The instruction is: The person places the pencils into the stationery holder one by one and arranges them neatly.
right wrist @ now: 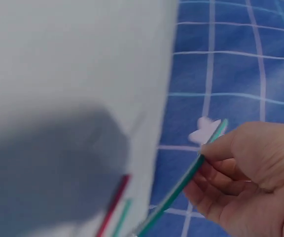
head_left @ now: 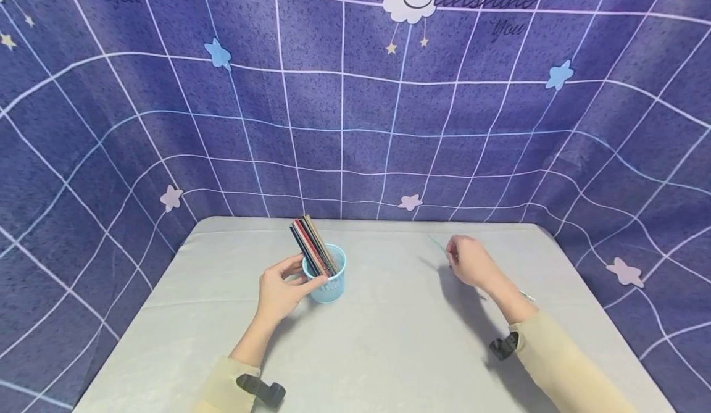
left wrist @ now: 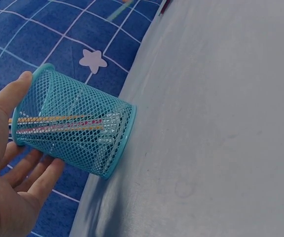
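On the left half of the grey tabletop (head_left: 389,351), your left hand (head_left: 280,292) rests against the near-left side of a light blue mesh cup (head_left: 326,280). The left wrist view shows the thumb (left wrist: 9,96) lying along the cup's rim and the fingers (left wrist: 33,173) loosely spread beneath its wall, so the hand cradles the cup rather than clamping it. The cup stands upright on the tabletop, towards the far edge and left of centre. It holds a bundle of thin coloured sticks (head_left: 312,247) that lean to the far left and rise above the rim; dark, red and tan ones can be told apart.

To the right, well apart from the cup, your right hand (head_left: 471,263) is raised a little above the tabletop, with its shadow falling on the surface beside it. It pinches one thin green stick (right wrist: 184,180) between thumb and curled fingers; from the head view the stick's far end (head_left: 436,243) points to the far left. The right wrist view shows a red stick (right wrist: 113,205) and another green stick (right wrist: 122,217) lying on the tabletop near its edge, just beside the held stick.

Behind the tabletop hangs a dark blue backdrop (head_left: 344,110) with a white grid, stars and a cloud.
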`<state>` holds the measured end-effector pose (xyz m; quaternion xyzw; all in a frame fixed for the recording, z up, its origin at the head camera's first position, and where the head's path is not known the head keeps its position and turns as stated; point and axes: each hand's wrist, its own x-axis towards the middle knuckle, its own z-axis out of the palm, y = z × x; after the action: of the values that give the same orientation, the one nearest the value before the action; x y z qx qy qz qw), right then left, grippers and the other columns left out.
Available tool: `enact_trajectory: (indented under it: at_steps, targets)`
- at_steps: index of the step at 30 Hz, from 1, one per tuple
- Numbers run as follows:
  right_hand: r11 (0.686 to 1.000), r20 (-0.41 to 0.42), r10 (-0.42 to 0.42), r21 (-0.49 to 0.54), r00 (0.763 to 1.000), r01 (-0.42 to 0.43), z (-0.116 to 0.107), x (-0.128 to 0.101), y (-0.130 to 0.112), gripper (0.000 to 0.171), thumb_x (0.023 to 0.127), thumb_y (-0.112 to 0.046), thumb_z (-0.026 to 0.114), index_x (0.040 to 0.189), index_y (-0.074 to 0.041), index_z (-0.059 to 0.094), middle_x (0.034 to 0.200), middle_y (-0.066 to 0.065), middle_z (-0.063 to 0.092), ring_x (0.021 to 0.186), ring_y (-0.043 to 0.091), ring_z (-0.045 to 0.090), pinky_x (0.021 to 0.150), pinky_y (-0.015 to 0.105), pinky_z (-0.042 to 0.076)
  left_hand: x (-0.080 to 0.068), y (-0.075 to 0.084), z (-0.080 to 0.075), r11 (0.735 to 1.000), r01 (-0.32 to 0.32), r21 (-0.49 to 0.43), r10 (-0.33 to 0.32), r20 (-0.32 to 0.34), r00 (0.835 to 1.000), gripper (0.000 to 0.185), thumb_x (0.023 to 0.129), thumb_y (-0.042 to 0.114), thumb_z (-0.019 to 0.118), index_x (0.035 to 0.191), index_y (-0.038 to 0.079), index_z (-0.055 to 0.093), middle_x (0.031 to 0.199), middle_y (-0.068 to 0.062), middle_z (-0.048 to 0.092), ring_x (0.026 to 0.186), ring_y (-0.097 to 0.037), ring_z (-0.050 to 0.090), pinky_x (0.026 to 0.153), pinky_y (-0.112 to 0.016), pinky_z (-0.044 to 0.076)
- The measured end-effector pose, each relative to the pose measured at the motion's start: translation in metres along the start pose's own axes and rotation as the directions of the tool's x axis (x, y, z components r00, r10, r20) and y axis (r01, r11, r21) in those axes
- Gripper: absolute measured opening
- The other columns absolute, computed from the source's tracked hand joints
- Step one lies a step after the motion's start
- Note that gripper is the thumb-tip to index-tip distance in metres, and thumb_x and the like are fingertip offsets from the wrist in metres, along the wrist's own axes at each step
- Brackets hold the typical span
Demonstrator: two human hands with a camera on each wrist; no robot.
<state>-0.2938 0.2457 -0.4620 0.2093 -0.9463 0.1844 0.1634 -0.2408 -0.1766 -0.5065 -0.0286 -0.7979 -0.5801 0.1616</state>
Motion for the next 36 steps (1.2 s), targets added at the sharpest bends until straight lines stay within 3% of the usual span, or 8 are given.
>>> enact_trajectory:
  at_steps: [5, 10, 17, 25, 36]
  targets:
    - [0.994, -0.063, 0.012, 0.112, 0.998, -0.005, -0.012, 0.023, -0.026, 0.002, 0.096, -0.001, 0.065, 0.095, 0.0, 0.064, 0.082, 0.01, 0.071, 0.073, 0.02, 0.069, 0.069, 0.041, 0.063, -0.001, -0.001, 0.002, 1.0, -0.003, 0.007, 0.003, 0.004, 1.0, 0.066, 0.072, 0.021, 0.101, 0.129, 0.001, 0.074, 0.116, -0.022, 0.079, 0.11, -0.038, 0.077, 0.089, -0.038, 0.069]
    - [0.97, -0.126, 0.052, 0.243, 0.991, -0.02, -0.02, 0.044, -0.056, 0.009, 0.099, -0.004, 0.066, 0.108, 0.0, 0.065, 0.09, 0.013, 0.077, 0.081, 0.025, 0.076, 0.075, 0.043, 0.068, -0.002, -0.001, 0.002, 1.0, 0.004, 0.013, -0.005, 0.011, 1.0, 0.067, 0.073, 0.022, 0.101, 0.13, 0.001, 0.073, 0.117, -0.022, 0.079, 0.111, -0.038, 0.077, 0.09, -0.037, 0.069]
    - [0.942, -0.215, 0.029, 0.331, 0.976, 0.045, -0.025, 0.068, -0.094, 0.014, 0.1, -0.008, 0.069, 0.111, -0.002, 0.063, 0.097, 0.011, 0.073, 0.085, 0.024, 0.073, 0.077, 0.039, 0.066, -0.002, 0.002, 0.001, 1.0, 0.01, 0.023, -0.011, 0.017, 1.0, 0.068, 0.072, 0.023, 0.101, 0.131, 0.002, 0.073, 0.12, -0.021, 0.078, 0.112, -0.038, 0.077, 0.091, -0.039, 0.069]
    - [0.838, -0.235, -0.022, 0.525, 0.972, 0.147, -0.02, 0.086, -0.134, 0.014, 0.101, -0.003, 0.068, 0.111, 0.0, 0.058, 0.1, 0.014, 0.072, 0.092, 0.027, 0.076, 0.09, 0.037, 0.07, -0.002, 0.001, 0.001, 0.999, 0.013, 0.03, -0.013, 0.011, 1.0, 0.069, 0.072, 0.022, 0.101, 0.131, 0.001, 0.072, 0.12, -0.022, 0.078, 0.112, -0.038, 0.077, 0.091, -0.04, 0.069]
    - [0.735, -0.241, -0.145, 0.624, 0.96, 0.267, 0.002, 0.093, -0.175, 0.013, 0.102, -0.002, 0.067, 0.111, -0.002, 0.058, 0.103, 0.015, 0.073, 0.095, 0.027, 0.078, 0.086, 0.027, 0.069, -0.002, 0.004, 0.0, 0.999, 0.003, 0.045, -0.003, 0.008, 1.0, 0.068, 0.073, 0.024, 0.101, 0.131, 0.001, 0.072, 0.122, -0.023, 0.078, 0.113, -0.04, 0.076, 0.091, -0.041, 0.069]
